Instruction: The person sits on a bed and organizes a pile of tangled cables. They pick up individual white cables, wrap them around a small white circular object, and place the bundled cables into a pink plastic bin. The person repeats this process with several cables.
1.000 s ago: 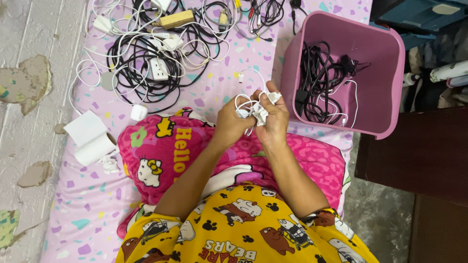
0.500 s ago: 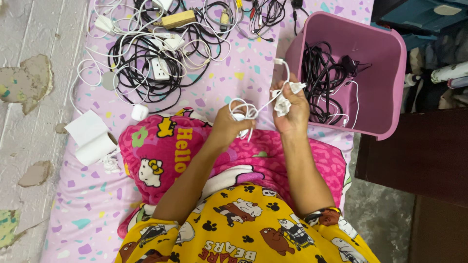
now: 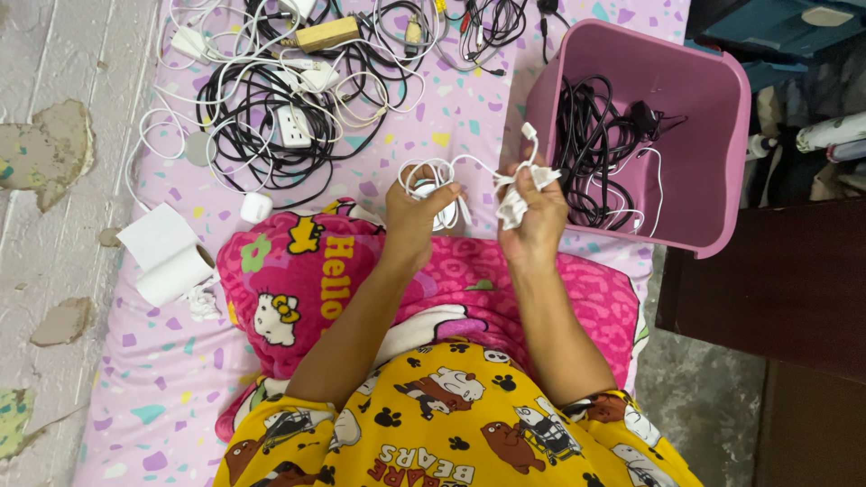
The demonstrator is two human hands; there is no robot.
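Her left hand (image 3: 417, 209) is closed around a coiled white cable (image 3: 433, 176); her right hand (image 3: 534, 212) pinches its free end with a crumpled tissue (image 3: 516, 200). The pink bin (image 3: 695, 135) sits at three o'clock, the tangled cords (image 3: 280, 99) at eleven.

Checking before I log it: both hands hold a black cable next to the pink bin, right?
Not quite: the head view shows the cable is white, not black. The left hand and right hand do hold it beside the pink bin.
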